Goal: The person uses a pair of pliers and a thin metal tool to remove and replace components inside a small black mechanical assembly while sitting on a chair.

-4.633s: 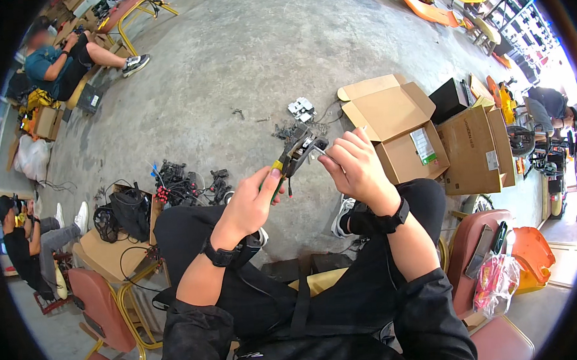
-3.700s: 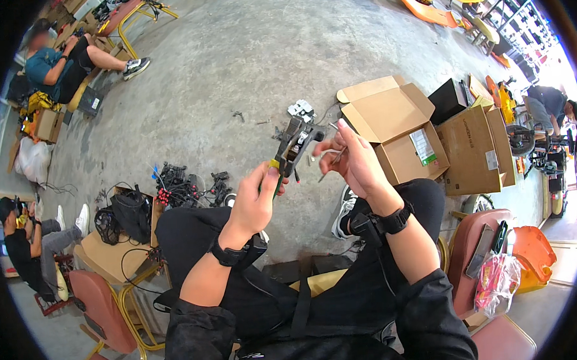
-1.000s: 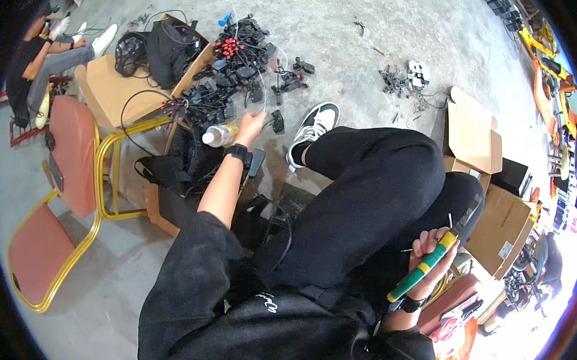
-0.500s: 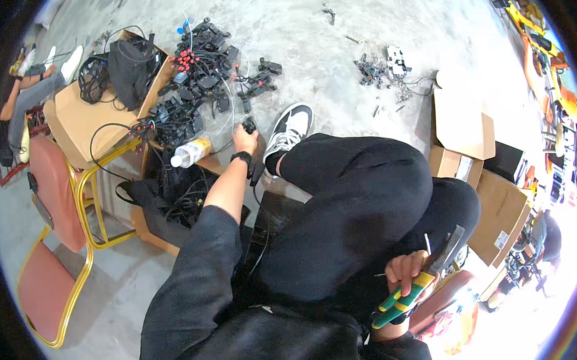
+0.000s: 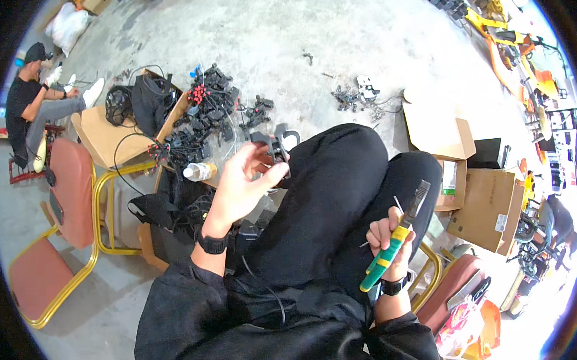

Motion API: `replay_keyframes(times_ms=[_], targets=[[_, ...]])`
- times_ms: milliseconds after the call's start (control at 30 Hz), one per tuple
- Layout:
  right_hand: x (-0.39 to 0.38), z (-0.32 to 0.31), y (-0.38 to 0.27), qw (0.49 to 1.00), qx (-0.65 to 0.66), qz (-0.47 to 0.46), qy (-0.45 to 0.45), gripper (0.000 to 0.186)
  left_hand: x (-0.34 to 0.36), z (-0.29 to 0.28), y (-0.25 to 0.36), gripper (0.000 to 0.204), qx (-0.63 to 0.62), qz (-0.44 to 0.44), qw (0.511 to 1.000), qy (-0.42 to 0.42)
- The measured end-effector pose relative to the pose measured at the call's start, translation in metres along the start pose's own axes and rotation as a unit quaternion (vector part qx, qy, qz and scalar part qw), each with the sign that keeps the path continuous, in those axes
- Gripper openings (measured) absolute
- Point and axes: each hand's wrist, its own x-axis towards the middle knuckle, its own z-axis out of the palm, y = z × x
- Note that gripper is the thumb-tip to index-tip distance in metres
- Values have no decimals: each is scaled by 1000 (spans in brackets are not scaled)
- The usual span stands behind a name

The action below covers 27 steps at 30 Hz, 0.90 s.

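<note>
My left hand (image 5: 240, 185) is raised just in front of my left knee, its thumb and fingers closed round a small black plastic part (image 5: 277, 148) whose exact kind I cannot make out. Over my right thigh, my right hand (image 5: 389, 240) grips pliers (image 5: 387, 256) with green and yellow handles, their dark jaws pointing up and away. A thin metal rod (image 5: 398, 205) also sticks out beside those fingers; its other end is hidden. Beyond my left hand lies a heap of black parts (image 5: 211, 109) with cables and red tips.
Left are an open cardboard box (image 5: 96, 133) with black bags, a plastic bottle (image 5: 199, 171) and pink-brown chairs (image 5: 70, 189). A person (image 5: 31, 107) sits farther off. Small loose parts (image 5: 355, 95) lie ahead on the floor; cardboard boxes (image 5: 486, 200) stand right.
My left hand has come up from the floor by my shoe toward me, carrying the black part. My right hand keeps the pliers, slightly higher in view. My view has shifted.
</note>
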Motion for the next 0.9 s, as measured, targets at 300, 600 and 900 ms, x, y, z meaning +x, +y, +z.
replay_keyframes(times_ms=[300, 600, 900], targets=[[-26, 1, -9, 996, -10, -46, -75, 55, -41, 74, 83, 49, 39, 110, 992, -51], [-25, 20, -19, 993, -22, -70, -96, 78, -13, 130, 52, 45, 68, 94, 978, -175], [-5, -1, -7, 988, 25, -147, -41, 104, 1, 149, -3, 47, -138, 33, 962, -235]])
